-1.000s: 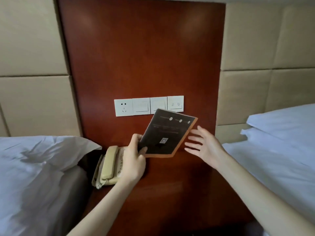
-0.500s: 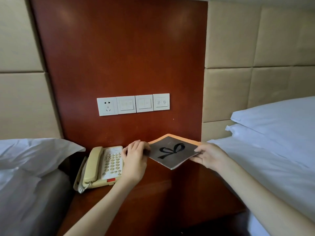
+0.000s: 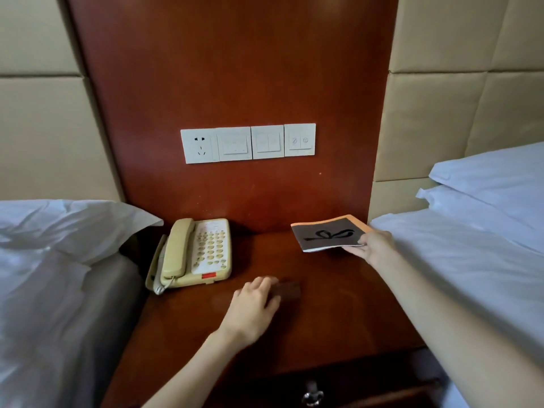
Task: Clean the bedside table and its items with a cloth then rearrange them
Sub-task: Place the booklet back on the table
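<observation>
Bearing a black bow, grey orange-edged booklet (image 3: 326, 234) pinched by right hand (image 3: 377, 246).

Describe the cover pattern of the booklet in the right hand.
Dark grey booklet cover with a black bow-like drawing, orange edging; head view.

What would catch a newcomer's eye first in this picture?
The right hand pinches a dark booklet with an orange edge at the back right of the bedside table. The left hand touches a small brown block near the cream telephone at back left. White switches line the wood panel above.
</observation>
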Tool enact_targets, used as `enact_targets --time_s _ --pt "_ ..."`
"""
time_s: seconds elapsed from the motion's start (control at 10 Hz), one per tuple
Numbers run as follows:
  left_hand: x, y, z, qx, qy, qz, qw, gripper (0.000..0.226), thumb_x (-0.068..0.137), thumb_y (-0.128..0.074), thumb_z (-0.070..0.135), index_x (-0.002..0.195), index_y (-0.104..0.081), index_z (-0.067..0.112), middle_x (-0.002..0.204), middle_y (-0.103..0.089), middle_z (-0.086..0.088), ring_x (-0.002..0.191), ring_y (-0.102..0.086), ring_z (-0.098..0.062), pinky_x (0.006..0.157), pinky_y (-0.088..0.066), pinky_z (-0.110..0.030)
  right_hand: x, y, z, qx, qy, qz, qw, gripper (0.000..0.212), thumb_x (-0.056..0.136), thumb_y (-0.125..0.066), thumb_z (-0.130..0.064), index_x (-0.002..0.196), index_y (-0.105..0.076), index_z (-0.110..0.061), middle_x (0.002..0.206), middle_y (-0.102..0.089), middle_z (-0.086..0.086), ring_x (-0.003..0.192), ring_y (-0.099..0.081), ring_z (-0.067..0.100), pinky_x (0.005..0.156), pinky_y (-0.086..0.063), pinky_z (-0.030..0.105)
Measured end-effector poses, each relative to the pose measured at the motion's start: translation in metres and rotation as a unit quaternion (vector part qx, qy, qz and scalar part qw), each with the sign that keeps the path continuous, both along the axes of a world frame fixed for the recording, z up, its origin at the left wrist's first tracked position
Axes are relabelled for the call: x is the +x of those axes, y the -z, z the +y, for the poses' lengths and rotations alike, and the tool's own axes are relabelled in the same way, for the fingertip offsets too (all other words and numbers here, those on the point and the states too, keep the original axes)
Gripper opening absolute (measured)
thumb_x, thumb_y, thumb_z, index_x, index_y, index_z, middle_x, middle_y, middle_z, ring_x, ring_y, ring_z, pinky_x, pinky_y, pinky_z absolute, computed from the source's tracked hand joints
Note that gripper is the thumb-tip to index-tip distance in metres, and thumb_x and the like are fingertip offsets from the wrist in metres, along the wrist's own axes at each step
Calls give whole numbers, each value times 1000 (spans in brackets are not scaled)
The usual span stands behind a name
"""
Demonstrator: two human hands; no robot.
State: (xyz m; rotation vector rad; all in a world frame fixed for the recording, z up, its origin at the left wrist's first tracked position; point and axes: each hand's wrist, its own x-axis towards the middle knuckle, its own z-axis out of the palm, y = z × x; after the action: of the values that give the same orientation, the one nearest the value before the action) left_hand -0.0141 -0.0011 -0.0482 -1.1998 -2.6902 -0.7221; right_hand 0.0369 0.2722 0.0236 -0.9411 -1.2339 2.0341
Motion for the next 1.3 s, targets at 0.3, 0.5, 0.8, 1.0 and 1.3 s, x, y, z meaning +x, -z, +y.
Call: enact_targets --time_s 0.3,0.5,0.8,1.0,1.3 --pt "-1 18 -7 -9 7 25 1000 42 96 -43 35 136 -44 22 144 -43 6 128 -40 -16 105 -34 -31 -20 34 18 -14 34 -12 999 50 85 -34 24 129 -42 2 110 -53 25 85 -60 40 55 -54 50" --pt "-1 18 -6 -13 7 27 1000 42 95 -45 33 134 -48 17 145 -44 2 130 -40 -19 106 -36 -33 -24 51 35 90 43 -117 988 58 82 -40 22 134 -42 -5 127 -51 24 107 -60 42 80 -57 52" --pt "-3 19 -7 -15 6 23 1000 42 96 -44 33 135 -46 19 146 -42 4 130 -38 -17 107 -35 -32 -25 60 41 127 51 -120 983 44 87 -46 17 128 -47 3 122 -56 22 102 -64 38 59 -58 29" --pt "-4 20 -7 -16 10 27 999 43 97 -41 34 137 -45 20 147 -40 6 132 -36 -15 108 -34 -30 -29 62 40 180 84 -165 966 42 87 -50 10 129 -47 3 125 -55 22 99 -63 35 56 -50 28" --pt "-4 22 -8 -21 9 32 999 44 97 -40 35 138 -44 20 148 -39 6 133 -35 -14 109 -33 -30 -5 61 57 315 -22 -233 920 45 85 -65 -10 129 -52 -6 129 -56 16 99 -52 25 79 -41 35"
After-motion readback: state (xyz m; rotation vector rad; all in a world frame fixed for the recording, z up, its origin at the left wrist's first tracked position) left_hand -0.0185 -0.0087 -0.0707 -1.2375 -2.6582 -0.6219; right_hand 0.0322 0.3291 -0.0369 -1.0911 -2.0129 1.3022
